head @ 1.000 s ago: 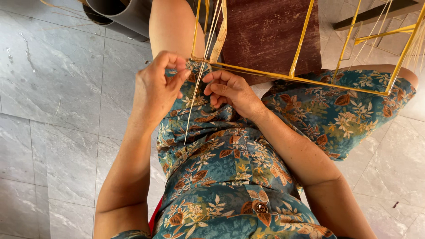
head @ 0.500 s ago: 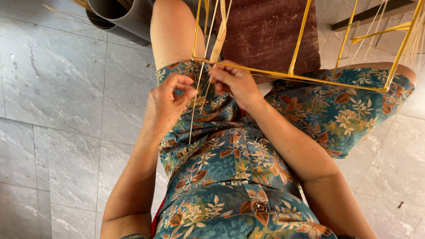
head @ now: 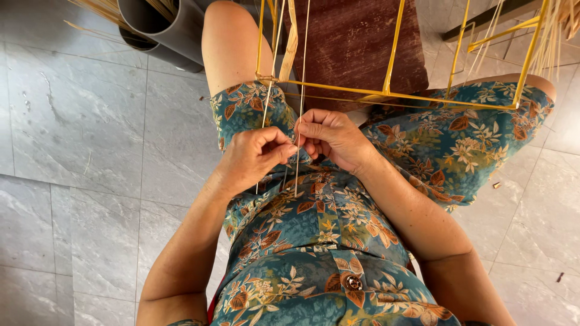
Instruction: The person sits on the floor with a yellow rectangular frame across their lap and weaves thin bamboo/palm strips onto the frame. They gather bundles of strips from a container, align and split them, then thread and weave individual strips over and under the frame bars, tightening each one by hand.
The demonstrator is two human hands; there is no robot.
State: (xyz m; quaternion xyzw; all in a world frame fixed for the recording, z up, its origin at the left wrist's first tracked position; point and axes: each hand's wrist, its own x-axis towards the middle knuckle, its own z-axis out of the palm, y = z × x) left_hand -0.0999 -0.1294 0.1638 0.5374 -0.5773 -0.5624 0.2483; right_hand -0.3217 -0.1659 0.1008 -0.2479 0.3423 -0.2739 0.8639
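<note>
Both hands meet low over the lap, lower than a second ago, when they worked right up against the near bar of the yellow bamboo-strip frame (head: 386,92). Left hand (head: 251,158) is closed in a pinch, thumb and forefinger gripping the thin pale reed strands (head: 302,72) that run down from the frame's near-left corner; right hand (head: 332,139) is curled just beside it, fingertips touching the same strands at the point where the two hands meet. Short ends of the strands hang below the left hand's knuckles. Since the earlier pictures the hands have slid down along the strands and away from the bar, so the strands now stand taut and straight between corner and fingers; I judge this a pull that draws the binding at the corner tight.

Beyond the hands, the frame rests across both knees of the blue floral-print dress (head: 314,241). Above the frame lies a dark brown wooden board (head: 356,42). Up and left of the left hand stand grey plastic pipes (head: 163,27) holding more straw-coloured strips, on the grey marbled tile floor (head: 78,133).
</note>
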